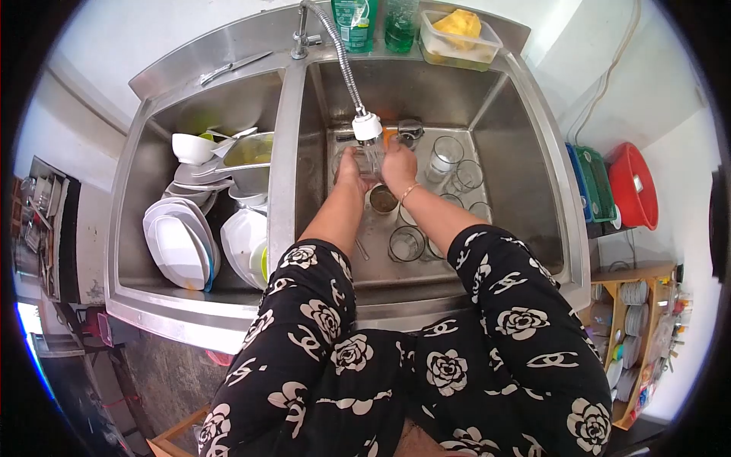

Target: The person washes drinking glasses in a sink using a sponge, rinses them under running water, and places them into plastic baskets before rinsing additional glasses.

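Under the white faucet head [367, 126], a clear drinking glass [370, 158] is held between my two hands in the right basin. My left hand [350, 169] is closed around its left side. From the right, my right hand [398, 164] grips it too, with some fingers hidden. Just below my hands stands a glass with brown contents [383, 199]. Several clear glasses, among them an upright one [445, 154] and another nearer me [406, 244], stand on the basin floor. A dark-looking glass [410, 131] lies behind my right hand.
The left basin holds stacked white plates [179, 244], a white bowl [193, 148] and utensils. A knife [236, 67] lies on the back ledge. Along the rim stand a green pouch [355, 27], a green bottle [400, 30] and a plastic tub [460, 50] with a yellow cloth.
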Tool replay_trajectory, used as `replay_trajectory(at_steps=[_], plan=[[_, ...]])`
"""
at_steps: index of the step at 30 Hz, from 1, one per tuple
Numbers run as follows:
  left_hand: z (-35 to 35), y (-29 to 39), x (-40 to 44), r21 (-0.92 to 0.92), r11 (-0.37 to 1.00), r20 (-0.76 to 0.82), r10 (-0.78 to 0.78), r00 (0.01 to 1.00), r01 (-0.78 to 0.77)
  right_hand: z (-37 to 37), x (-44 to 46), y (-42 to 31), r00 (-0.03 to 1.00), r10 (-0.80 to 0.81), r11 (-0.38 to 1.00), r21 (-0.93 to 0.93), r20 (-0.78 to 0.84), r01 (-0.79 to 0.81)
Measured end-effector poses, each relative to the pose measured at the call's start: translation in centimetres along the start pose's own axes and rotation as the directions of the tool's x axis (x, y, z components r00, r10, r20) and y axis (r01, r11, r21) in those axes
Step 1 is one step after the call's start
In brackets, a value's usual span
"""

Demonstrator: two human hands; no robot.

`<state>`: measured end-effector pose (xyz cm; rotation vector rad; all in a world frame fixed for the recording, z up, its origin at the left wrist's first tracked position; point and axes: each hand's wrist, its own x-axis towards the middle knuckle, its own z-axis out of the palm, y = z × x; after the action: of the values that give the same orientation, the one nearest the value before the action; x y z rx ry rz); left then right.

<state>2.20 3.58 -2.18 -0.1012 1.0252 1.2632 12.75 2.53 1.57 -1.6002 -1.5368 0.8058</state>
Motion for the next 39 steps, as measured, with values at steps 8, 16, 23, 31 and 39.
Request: replay_trajectory(at_steps=[8,16,23,31,39], plan=[[-1.0,-0.5,2.2,0.195,0.979,0.136,0.027,0.990,-0.053,-1.9,1.1,0.9,0.879,0.187,0.982,-0.075,0.439,-0.172],[0.6,0.6,-2.2,0.156,0.988,0.431,-0.088,0.898,0.022,-3.8,-0.6,-1.5,0.651,0.178,0.772,0.305,0.738,-0.557],[-1.1,0.4,3.1,0.533,0.836,0.237,-0.002,0.972,-0.129,-5.9,-0.6,-1.1,0.849,-0.008,0.938,-0.289,0.529,0.189],[1.4,1.7,-0.2,0.925,0.273,0.103,0.489,0.866,-0.264,-5.4,-2.0,-1.4,0.812,-0.295,0.389,-0.713,0.504,0.584],[2.6,2.0,-3.9,0.929,-0.055,0.296,0.705,0.645,-0.366,-6.1,-1.9,-2.4,0.852,-0.142,0.728,-0.530,0.504,0.435]])
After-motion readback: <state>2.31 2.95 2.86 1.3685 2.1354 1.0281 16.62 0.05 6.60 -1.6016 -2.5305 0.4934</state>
